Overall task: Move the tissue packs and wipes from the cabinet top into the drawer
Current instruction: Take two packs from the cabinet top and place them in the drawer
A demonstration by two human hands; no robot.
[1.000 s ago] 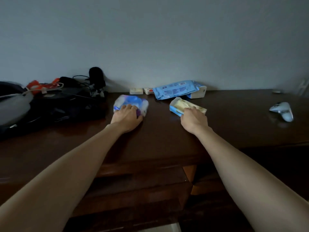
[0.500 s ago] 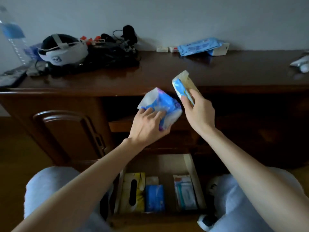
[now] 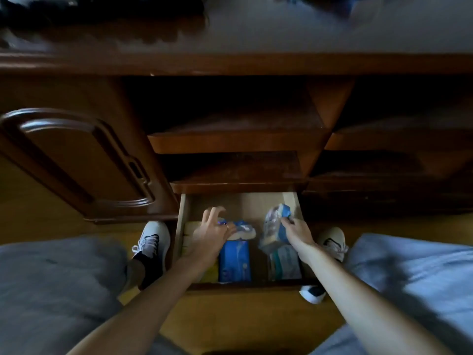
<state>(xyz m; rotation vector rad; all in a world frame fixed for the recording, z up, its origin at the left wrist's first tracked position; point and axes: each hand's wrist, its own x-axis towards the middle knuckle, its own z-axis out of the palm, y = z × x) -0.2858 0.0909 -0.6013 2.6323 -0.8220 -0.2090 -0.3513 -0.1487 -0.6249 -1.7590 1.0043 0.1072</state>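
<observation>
both hands down in the open drawer (image 3: 183, 221), each with a pack

left hand (image 3: 212, 233) has its fingers spread, touching the blue-and-white tissue pack (image 3: 243, 229) that lies at its 3 o'clock, over the blue box (image 3: 235, 261); whether it grips is blurred, cannot tell; right hand (image 3: 297, 230) pinches the blue-and-yellow wipes pack (image 3: 275, 225), tilted at its 10 o'clock above a pale pack (image 3: 286, 262); a yellow box (image 3: 189, 234) sits at the drawer's 9 o'clock side; a blue pack (image 3: 340, 6) shows blurred on the cabinet top (image 3: 256, 32) at 1 o'clock.
</observation>
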